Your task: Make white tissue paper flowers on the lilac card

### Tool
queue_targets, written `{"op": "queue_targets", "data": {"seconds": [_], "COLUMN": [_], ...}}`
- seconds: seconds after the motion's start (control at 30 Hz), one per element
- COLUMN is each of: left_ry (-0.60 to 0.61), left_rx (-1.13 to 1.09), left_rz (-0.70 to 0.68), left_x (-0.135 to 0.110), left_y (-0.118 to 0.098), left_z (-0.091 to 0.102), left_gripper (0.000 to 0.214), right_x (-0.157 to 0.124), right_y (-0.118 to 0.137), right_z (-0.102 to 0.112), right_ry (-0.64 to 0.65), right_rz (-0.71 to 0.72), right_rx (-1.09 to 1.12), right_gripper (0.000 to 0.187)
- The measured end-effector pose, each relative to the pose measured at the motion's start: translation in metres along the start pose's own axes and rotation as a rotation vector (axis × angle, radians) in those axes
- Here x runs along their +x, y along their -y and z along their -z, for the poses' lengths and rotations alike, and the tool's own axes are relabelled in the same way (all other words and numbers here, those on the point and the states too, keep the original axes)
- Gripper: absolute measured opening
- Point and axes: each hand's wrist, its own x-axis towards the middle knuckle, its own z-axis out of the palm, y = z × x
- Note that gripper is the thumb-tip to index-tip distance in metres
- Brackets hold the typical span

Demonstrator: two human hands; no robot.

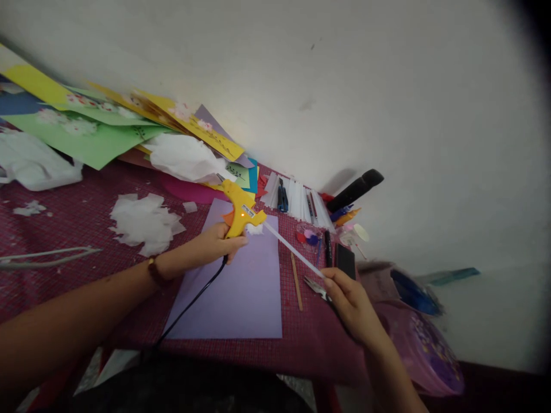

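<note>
My left hand [219,241] is wrapped round the handle of a yellow glue gun [239,206], its nozzle pointing up and to the left. A black cord runs from the handle down over a purple sheet of paper [241,298]. Between thumb and fingers of my right hand [350,298] is the free end of a long, translucent white glue stick [295,251]. The stick's other end meets the back of the gun; how deep it sits inside is hidden. Close to my right hand lie pliers [316,287] and a thin wooden stick [297,284].
Scraps of white paper [144,221] lie left of the purple sheet. Coloured cards [86,126] with flowers are piled along the wall. A utility knife [282,196] rests on white sticks [297,198] at the back. A pink container [426,350] stands right of the table.
</note>
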Motion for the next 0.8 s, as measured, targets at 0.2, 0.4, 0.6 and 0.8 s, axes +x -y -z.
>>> {"op": "queue_targets", "data": {"seconds": [0.2, 0.4, 0.6, 0.8], "left_ry": [0.051, 0.006, -0.008, -0.031], "left_rx": [0.089, 0.140, -0.066, -0.462], "left_rz": [0.010, 0.026, 0.084, 0.109], "left_x": [-0.004, -0.012, -0.016, -0.019], "left_y": [-0.004, -0.011, -0.012, 0.000], "left_z": [-0.005, -0.012, -0.025, -0.038], "left_gripper": [0.024, 0.025, 0.019, 0.026], "right_x": [0.002, -0.001, -0.004, 0.007], "right_y": [-0.001, 0.020, 0.031, 0.031], "right_z": [-0.013, -0.023, -0.027, -0.041], "right_ry": [0.217, 0.012, -0.033, 0.024], "right_rz": [-0.165, 0.090, 0.008, 0.077], "right_rx": [0.327, 0.051, 0.539, 0.993], "right_gripper": [0.035, 0.031, 0.024, 0.059]}}
